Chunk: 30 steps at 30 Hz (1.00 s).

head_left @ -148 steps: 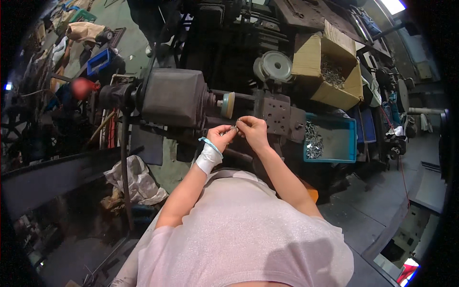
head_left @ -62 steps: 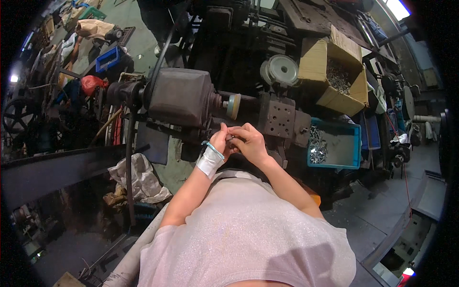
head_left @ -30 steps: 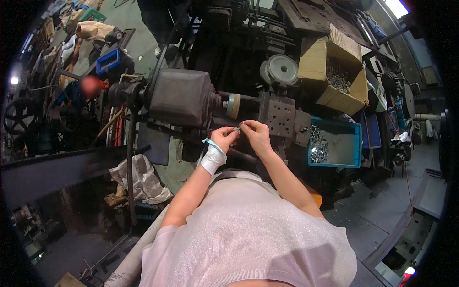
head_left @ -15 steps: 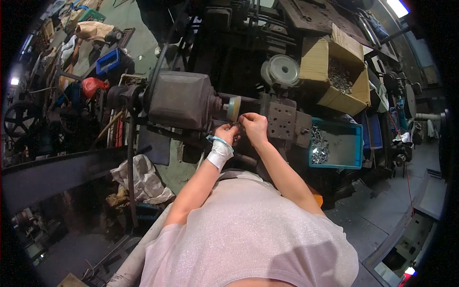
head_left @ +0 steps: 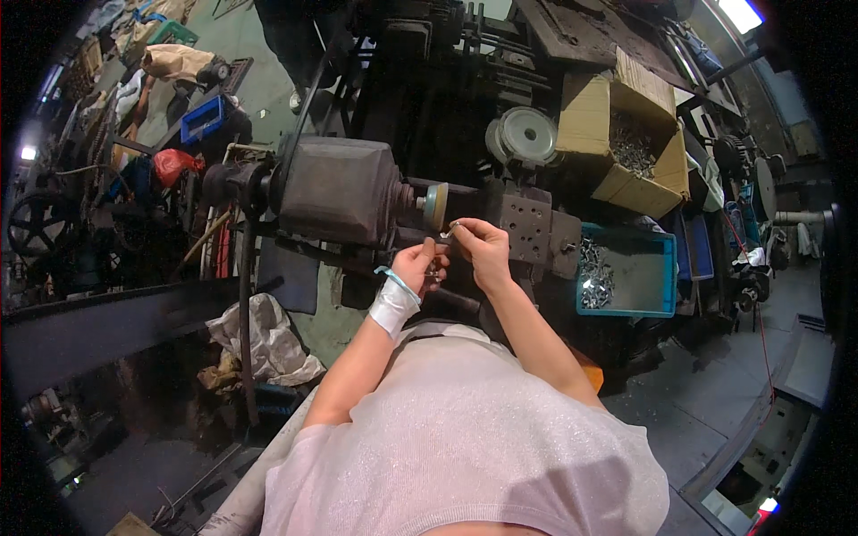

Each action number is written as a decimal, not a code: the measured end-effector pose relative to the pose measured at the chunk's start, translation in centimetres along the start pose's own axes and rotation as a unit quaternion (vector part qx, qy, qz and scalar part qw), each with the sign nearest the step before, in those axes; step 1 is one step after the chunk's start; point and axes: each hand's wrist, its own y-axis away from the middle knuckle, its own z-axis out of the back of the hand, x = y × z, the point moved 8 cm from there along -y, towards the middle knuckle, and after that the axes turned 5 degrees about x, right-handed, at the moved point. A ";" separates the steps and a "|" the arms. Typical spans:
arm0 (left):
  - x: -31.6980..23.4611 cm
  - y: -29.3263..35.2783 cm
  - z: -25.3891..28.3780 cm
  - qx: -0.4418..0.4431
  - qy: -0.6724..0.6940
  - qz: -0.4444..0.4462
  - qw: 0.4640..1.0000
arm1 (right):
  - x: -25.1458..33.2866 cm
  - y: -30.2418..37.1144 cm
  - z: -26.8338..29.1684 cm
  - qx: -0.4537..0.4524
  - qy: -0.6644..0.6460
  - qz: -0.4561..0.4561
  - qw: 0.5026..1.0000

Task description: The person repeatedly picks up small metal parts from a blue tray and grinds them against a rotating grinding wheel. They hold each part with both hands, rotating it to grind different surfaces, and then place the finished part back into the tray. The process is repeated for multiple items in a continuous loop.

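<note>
My right hand (head_left: 485, 255) pinches a small shiny metal piece (head_left: 450, 230) between thumb and fingertips, just below and to the right of a round grinding wheel (head_left: 435, 206). The wheel has a pale blue-green side and a tan rim, and sits on the spindle of a dark machine (head_left: 335, 189). My left hand (head_left: 416, 269), with a white wrap and a light blue band at the wrist, is closed lower and to the left. Small metal pieces (head_left: 433, 271) show partly among its curled fingers; their exact shape is hidden.
At right, a blue-green tray (head_left: 672, 272) holds shiny metal pieces. Above it stands an open cardboard box (head_left: 585, 121) with many small metal parts. A drilled metal block (head_left: 525, 228) and a round disc (head_left: 527, 132) are right of the wheel. Another person's legs (head_left: 299, 45) show at the top.
Both hands have drawn apart and away from the wheel. My left hand has shifted down and left, my right slightly down and right, and the pinched metal piece now shows.
</note>
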 end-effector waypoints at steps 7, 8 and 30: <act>1.4 -0.5 0.0 0.060 0.084 0.035 0.994 | -0.7 1.0 -0.2 0.032 -0.020 -0.036 0.999; 1.3 -0.6 0.4 0.035 0.067 0.028 0.997 | -0.7 1.0 0.0 0.017 -0.004 -0.040 0.999; 0.0 -2.9 1.4 -0.125 -0.123 -0.044 0.983 | -2.4 -2.7 1.1 -0.090 0.155 -0.009 0.984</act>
